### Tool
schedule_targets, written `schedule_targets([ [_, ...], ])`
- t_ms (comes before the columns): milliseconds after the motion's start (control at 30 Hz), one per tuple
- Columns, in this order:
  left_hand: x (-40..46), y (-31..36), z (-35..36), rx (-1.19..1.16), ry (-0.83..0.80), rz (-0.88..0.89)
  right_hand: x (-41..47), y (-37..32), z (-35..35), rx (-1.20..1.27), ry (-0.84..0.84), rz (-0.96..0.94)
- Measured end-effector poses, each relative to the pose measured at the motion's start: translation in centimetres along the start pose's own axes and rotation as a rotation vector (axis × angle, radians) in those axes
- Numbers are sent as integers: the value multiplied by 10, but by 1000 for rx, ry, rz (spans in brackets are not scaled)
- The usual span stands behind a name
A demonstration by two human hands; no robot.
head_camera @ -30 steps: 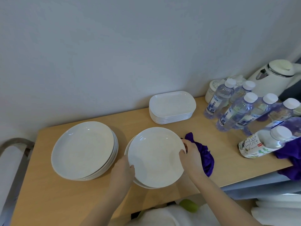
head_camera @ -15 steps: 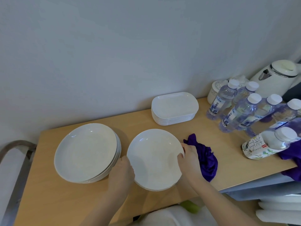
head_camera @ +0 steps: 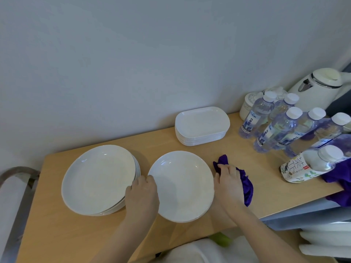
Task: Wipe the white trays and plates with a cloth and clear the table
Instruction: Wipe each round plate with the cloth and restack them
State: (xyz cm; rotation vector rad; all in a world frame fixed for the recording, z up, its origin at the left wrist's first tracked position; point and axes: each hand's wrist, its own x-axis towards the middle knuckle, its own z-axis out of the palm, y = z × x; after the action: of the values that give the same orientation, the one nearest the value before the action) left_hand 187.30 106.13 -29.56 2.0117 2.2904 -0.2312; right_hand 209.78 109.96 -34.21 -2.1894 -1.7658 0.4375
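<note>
Two stacks of round white plates sit on the wooden table (head_camera: 62, 242): a larger stack (head_camera: 96, 177) at the left and a smaller stack (head_camera: 182, 185) in the middle. My left hand (head_camera: 141, 192) lies between them and grips the left rim of the middle stack's top plate. My right hand (head_camera: 228, 179) is just right of that stack, fingers curled onto a crumpled purple cloth (head_camera: 247, 188). A stack of white rectangular trays (head_camera: 201, 122) stands by the wall behind.
Several water bottles (head_camera: 275, 128) crowd the table's right end, with a tea bottle (head_camera: 307, 166) lying on its side. Behind them are a white kettle (head_camera: 319, 90) and a jar (head_camera: 248, 105). Another purple cloth (head_camera: 340, 179) hangs over the right edge.
The plate held in both hands has settled onto the middle stack. My right hand has left its rim and moved right onto the purple cloth. My left hand stays at the left rim.
</note>
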Motion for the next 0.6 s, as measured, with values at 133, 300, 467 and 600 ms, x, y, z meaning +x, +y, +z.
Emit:
schedule_targets([
  [133, 5, 4, 4, -54, 19, 200, -1, 17, -1, -277, 8, -12],
  [300, 0, 4, 17, -54, -87, 248, 1, 38, 0, -340, -119, 40],
  [467, -6, -7, 27, -81, -108, 298, 24, 35, -21, 79, -202, 163],
  [600, -6, -16, 27, -119, -92, 303, 20, 10, -42, 492, -44, 143],
])
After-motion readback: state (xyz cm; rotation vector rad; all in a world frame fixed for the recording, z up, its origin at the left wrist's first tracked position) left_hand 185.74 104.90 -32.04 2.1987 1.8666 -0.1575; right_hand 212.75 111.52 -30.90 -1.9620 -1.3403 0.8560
